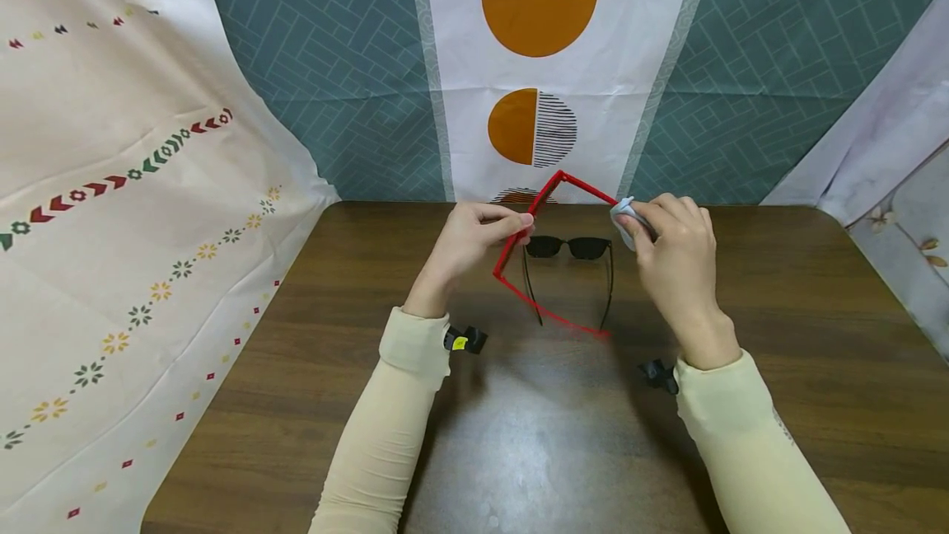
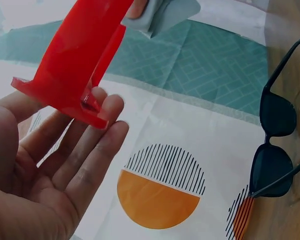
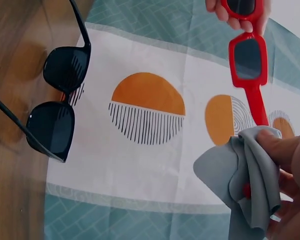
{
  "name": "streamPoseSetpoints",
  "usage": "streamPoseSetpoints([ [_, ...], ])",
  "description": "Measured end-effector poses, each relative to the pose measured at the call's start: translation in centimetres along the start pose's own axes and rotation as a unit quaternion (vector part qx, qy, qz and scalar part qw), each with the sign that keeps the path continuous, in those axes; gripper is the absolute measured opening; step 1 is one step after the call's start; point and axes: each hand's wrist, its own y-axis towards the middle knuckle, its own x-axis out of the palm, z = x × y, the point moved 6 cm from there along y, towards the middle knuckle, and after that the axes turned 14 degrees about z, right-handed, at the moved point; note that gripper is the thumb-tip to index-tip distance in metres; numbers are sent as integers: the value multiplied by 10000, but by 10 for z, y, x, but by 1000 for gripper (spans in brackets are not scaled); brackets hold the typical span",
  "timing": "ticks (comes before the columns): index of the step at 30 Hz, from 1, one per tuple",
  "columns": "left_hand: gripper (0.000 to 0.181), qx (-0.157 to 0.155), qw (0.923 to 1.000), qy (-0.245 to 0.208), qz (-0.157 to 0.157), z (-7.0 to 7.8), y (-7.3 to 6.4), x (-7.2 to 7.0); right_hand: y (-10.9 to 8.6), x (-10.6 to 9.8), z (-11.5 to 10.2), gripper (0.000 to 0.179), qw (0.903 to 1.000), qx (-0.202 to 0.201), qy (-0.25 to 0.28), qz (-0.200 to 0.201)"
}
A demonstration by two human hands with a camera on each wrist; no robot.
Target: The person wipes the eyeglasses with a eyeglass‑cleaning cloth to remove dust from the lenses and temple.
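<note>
My left hand [image 1: 465, 247] pinches the front frame of red sunglasses [image 3: 248, 59], which are held up above the table with both temple arms unfolded. In my right hand [image 1: 678, 258] is a light grey cloth [image 3: 252, 170], gripped around the end of one red temple arm [image 1: 589, 188]. The cloth hides that tip, apart from a small red bit showing among the folds in the right wrist view. The other red arm [image 1: 549, 316] reaches down toward the front, held by neither hand. Behind and below the red pair, black sunglasses [image 1: 588, 249] rest on the table with their arms open.
The brown wooden table [image 1: 319, 369] ends at a hanging teal cloth [image 1: 334, 48] with a white patterned panel [image 1: 463, 64]. An embroidered white cloth [image 1: 148, 237] drapes along the left side, and a pale curtain [image 1: 882, 138] hangs at the right.
</note>
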Motion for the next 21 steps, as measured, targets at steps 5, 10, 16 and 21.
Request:
streamPoseSetpoints([
  [5, 24, 17, 9997, -182, 169, 1, 1, -4, 2, -3, 5, 22, 9996, 226, 116, 90],
  [10, 22, -108, 9981, -447, 401, 1, 2, -8, 4, -4, 13, 24, 9983, 507, 262, 80],
  [16, 24, -100, 9961, -597, 640, 1, 3, -13, 7, -6, 17, 21, 9970, 693, 341, -71],
  [21, 25, -17, 9943, -676, 825, 1, 4, -14, 9, -10, 22, 22, 9964, 788, 256, -152],
])
